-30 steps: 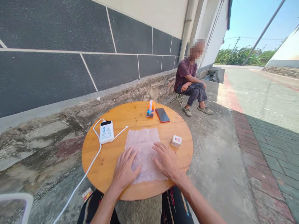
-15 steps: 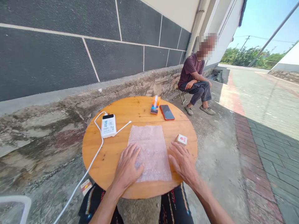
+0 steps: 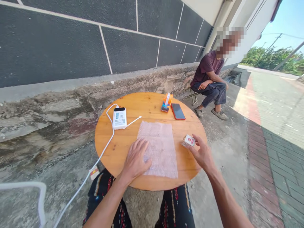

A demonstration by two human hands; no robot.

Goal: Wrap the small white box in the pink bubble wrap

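Observation:
A sheet of bubble wrap [image 3: 159, 148] lies flat on the round wooden table [image 3: 152, 107]. My left hand [image 3: 137, 158] rests on the sheet's left edge, fingers stretched out and holding nothing. At the table's right side, my right hand [image 3: 201, 150] has its thumb and fingertips around a small white and brown box [image 3: 189, 140] with a red print on top. The box looks slightly tilted; whether its base touches the wood cannot be made out.
A white power bank [image 3: 119, 117] with a white cable [image 3: 99, 158] sits at the left. An orange tape dispenser [image 3: 167, 103] and a red-edged phone [image 3: 178, 111] lie at the back. A person [image 3: 211, 72] sits on a stool by the wall. Another small box [image 3: 94, 173] is on the ground.
My right hand has moved from beside the bubble wrap to the small box and taken hold of it. My left hand stays on the sheet. The camera view has shifted.

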